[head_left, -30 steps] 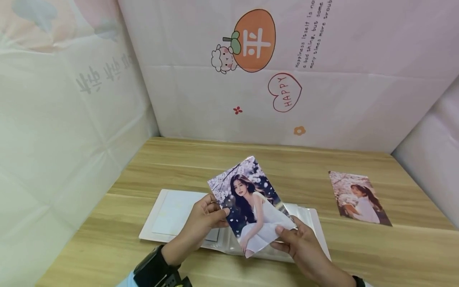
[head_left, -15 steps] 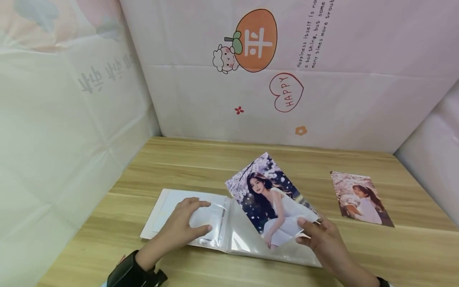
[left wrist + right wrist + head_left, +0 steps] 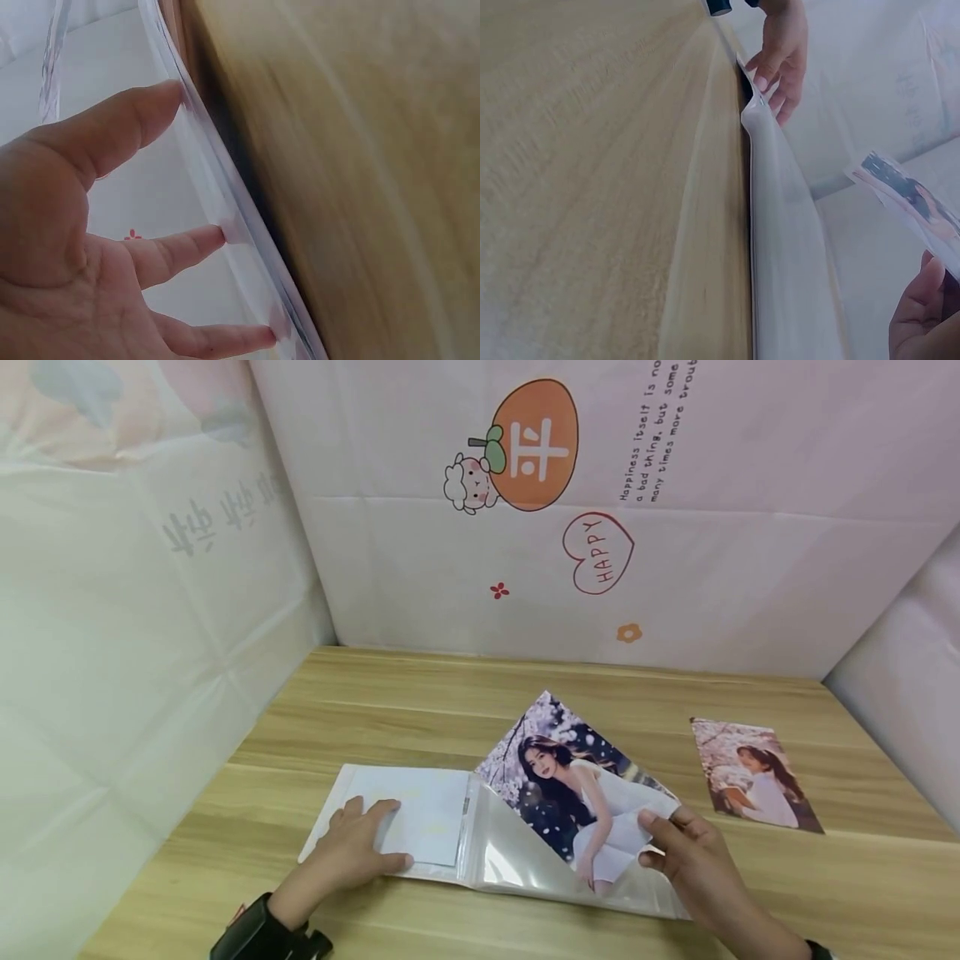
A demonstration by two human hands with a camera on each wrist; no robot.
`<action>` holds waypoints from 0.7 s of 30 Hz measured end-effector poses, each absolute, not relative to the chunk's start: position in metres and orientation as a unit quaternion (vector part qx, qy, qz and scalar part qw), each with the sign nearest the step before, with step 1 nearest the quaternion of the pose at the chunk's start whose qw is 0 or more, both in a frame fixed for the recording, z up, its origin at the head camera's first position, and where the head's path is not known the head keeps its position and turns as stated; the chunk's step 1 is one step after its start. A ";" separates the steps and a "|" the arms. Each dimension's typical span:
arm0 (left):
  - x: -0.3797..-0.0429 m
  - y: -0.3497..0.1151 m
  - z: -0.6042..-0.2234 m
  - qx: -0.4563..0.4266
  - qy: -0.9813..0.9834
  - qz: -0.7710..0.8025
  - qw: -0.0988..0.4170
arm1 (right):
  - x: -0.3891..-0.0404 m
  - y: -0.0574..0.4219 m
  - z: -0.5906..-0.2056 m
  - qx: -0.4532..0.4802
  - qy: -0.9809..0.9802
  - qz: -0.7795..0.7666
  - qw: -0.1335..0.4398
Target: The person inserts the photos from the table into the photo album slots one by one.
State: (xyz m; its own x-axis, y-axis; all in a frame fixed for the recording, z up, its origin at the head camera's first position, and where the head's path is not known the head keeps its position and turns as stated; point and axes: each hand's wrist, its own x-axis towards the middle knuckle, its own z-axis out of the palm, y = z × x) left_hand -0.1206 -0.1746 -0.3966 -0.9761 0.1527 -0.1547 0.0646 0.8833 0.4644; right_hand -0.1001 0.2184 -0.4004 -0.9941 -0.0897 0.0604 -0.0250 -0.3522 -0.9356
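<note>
An album (image 3: 517, 860) lies spread on the table, a white sheet showing under the clear sleeve of its left page. My left hand (image 3: 350, 847) rests on that page with fingers spread; in the left wrist view its fingertips (image 3: 214, 236) touch the sleeve. Between thumb and fingers, my right hand (image 3: 693, 860) pinches the lower right corner of a photo (image 3: 570, 793) of a person in a white dress among blossoms. The photo is tilted over the right page, whose clear pocket reflects light. In the right wrist view the photo (image 3: 915, 199) stands apart from the page.
A second photo (image 3: 757, 777), of a person in profile, lies at the right on the wooden table (image 3: 420, 710). A printed white cloth (image 3: 420, 568) hangs behind the table, with another cloth wall (image 3: 150, 635) on the left.
My left hand let go of the photo and came down onto the left page, flattening its sleeve. My right hand carried the photo right, then lowered it toward the right page.
</note>
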 end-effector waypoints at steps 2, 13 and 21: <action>-0.121 -0.175 -0.396 0.059 0.966 0.235 0.094 | -0.102 0.219 -0.398 -0.052 0.575 -0.816 0.022; -0.120 -0.174 -0.395 0.056 0.966 0.234 0.096 | -0.123 0.223 -0.382 -0.016 0.688 -0.724 0.050; -0.120 -0.175 -0.399 0.052 0.966 0.234 0.093 | -0.139 0.216 -0.372 -0.017 0.722 -0.682 0.118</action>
State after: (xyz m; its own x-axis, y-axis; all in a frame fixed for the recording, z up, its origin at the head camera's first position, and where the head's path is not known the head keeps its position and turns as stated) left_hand -0.1205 -0.1745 -0.3986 -0.9774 0.1437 -0.1551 0.0568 0.8850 0.4621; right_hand -0.1389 0.2163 -0.3718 -0.9716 -0.1860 -0.1464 0.1355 0.0699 -0.9883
